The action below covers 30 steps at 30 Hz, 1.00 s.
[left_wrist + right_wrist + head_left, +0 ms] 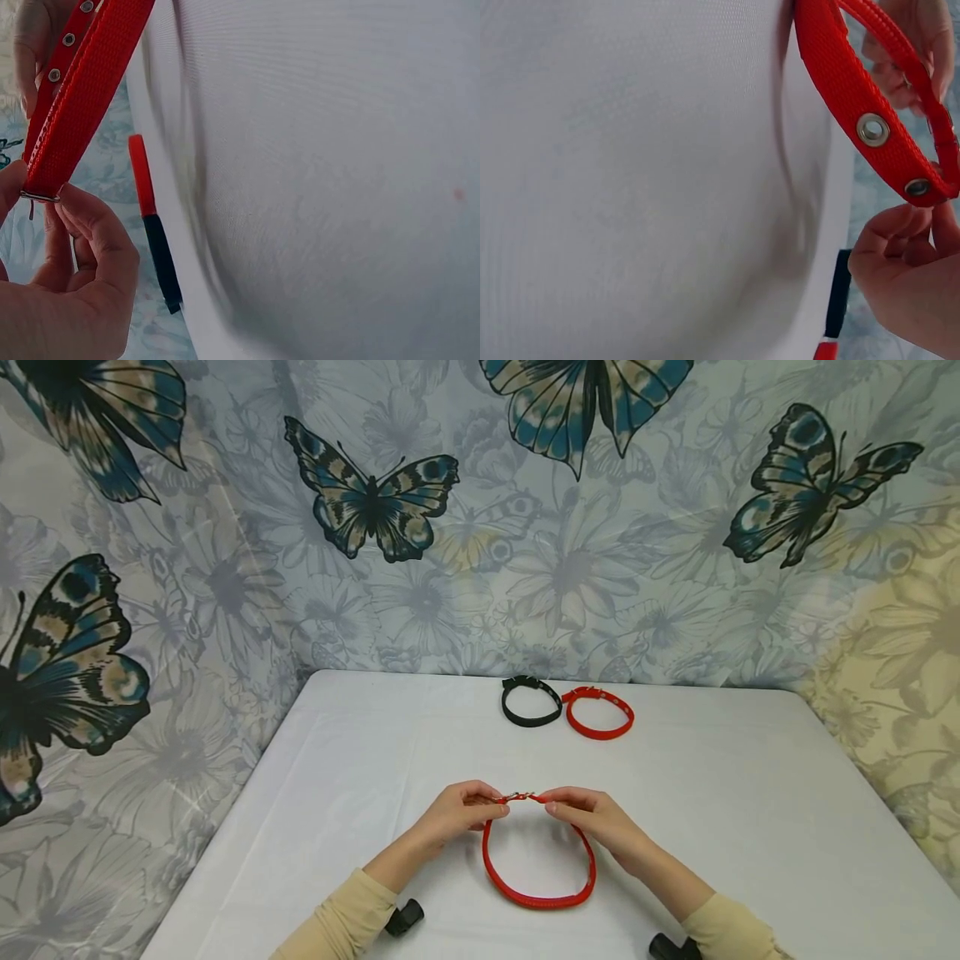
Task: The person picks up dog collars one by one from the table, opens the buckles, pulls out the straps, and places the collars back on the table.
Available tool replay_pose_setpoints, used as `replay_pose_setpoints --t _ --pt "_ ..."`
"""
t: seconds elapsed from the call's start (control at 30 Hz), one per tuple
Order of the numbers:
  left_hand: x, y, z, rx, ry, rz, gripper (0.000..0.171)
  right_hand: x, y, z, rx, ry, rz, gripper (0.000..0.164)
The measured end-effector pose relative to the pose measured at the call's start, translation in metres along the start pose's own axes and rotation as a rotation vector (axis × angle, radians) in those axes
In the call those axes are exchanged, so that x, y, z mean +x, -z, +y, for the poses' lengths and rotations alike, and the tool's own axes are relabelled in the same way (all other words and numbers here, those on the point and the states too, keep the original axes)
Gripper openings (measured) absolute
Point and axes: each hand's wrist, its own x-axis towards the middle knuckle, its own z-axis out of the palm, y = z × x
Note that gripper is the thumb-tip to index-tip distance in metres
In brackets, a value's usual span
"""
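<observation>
A red dog collar point(540, 902) is held in a loop just above the white table, its buckle section at the far side. My left hand point(459, 811) pinches it by the metal buckle between thumb and fingertips; the buckle point(39, 197) shows at those fingertips in the left wrist view. On the other side my right hand point(597, 819) pinches the strap between thumb and fingers. Metal-rimmed holes, such as this eyelet point(873, 130), run along the strap near the right hand point(911, 277). Whether the strap is fully through the buckle is too small to tell.
Near the table's back edge lie a black collar point(531, 722) and a second red collar point(600, 734), both closed in loops, side by side. A white cloth covers the table point(360, 735). Behind it hangs a butterfly-patterned backdrop point(562, 577).
</observation>
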Motion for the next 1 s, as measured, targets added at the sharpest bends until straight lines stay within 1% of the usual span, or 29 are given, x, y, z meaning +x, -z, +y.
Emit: replay_pose_setpoints --t 0.27,0.43,0.6,0.7,0.83,1.0 --pt "0.0 0.0 0.0 0.002 0.002 0.006 0.023 -0.001 0.007 -0.003 -0.035 0.026 -0.056 0.036" --pt "-0.001 0.0 0.001 -0.007 0.003 0.008 0.024 0.001 0.01 -0.002 -0.035 0.033 -0.097 0.035" --pt "0.0 0.004 0.001 -0.05 0.001 0.019 0.026 0.001 0.015 -0.003 -0.026 0.019 -0.124 0.035" --pt "0.0 0.007 0.001 -0.069 0.001 0.029 0.026 0.0 0.018 -0.005 -0.022 0.005 -0.094 0.036" --pt "0.0 0.011 0.004 -0.08 -0.017 0.042 0.027 -0.002 0.022 -0.007 -0.015 0.0 -0.01 0.039" --pt "0.003 0.017 0.006 -0.125 -0.032 0.11 0.025 -0.002 0.029 -0.009 -0.011 0.02 0.086 0.039"
